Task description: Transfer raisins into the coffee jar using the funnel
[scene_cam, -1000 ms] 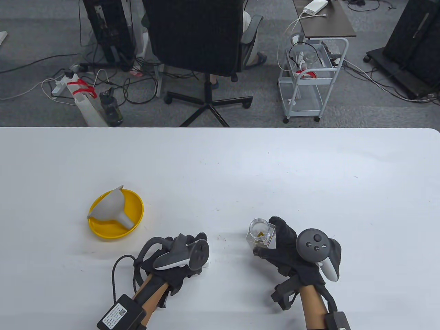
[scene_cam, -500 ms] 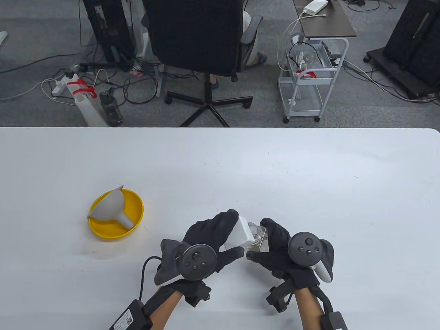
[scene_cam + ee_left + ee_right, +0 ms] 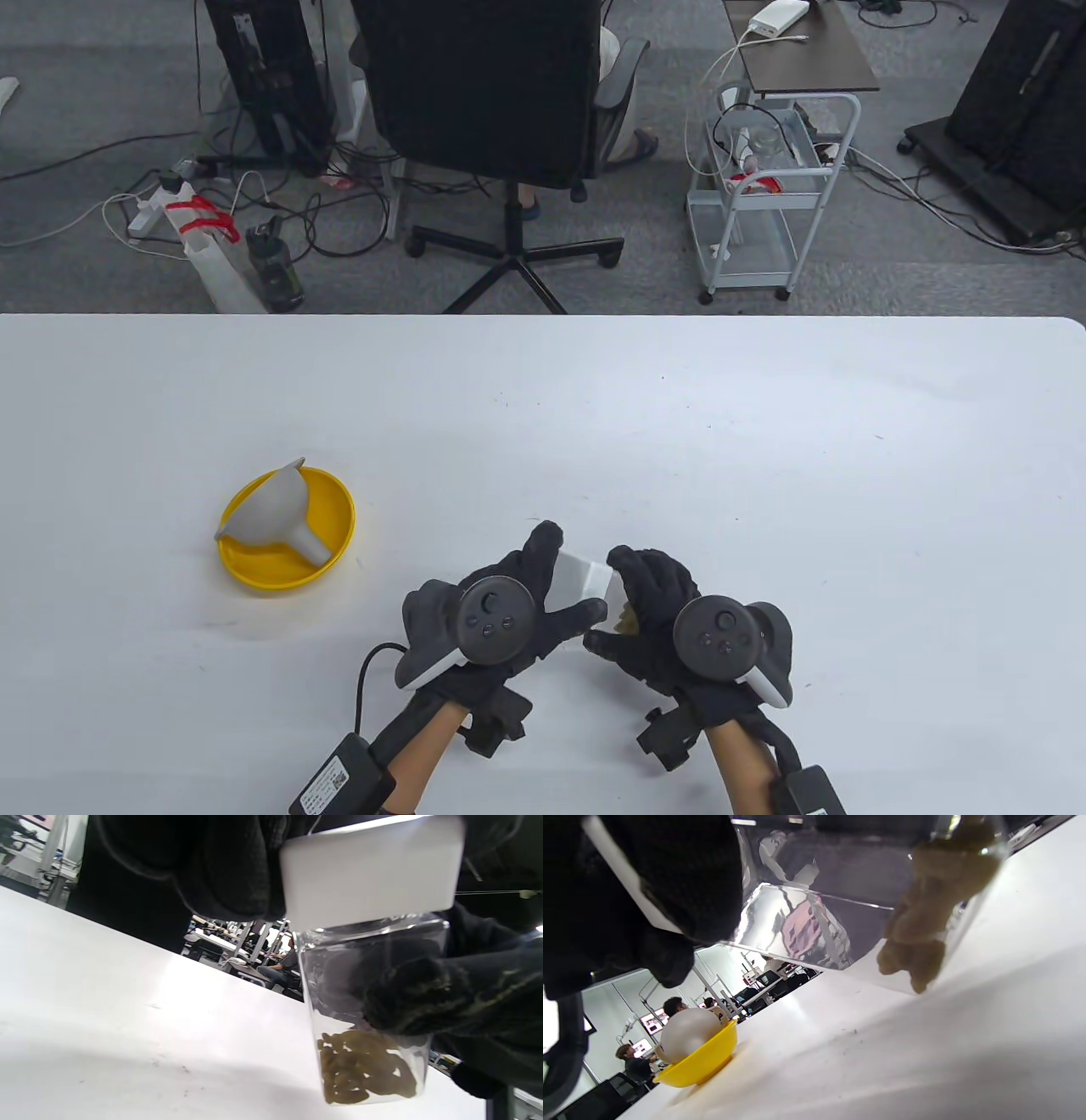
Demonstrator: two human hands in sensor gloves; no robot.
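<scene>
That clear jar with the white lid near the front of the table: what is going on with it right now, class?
Two gloved hands hold the clear square plastic jar just above the white table. The left hand grips its white square lid, while the right hand holds the body. Greenish-brown raisins sit at the bottom. The grey plastic funnel lies on its side in the yellow bowl, untouched.
</scene>
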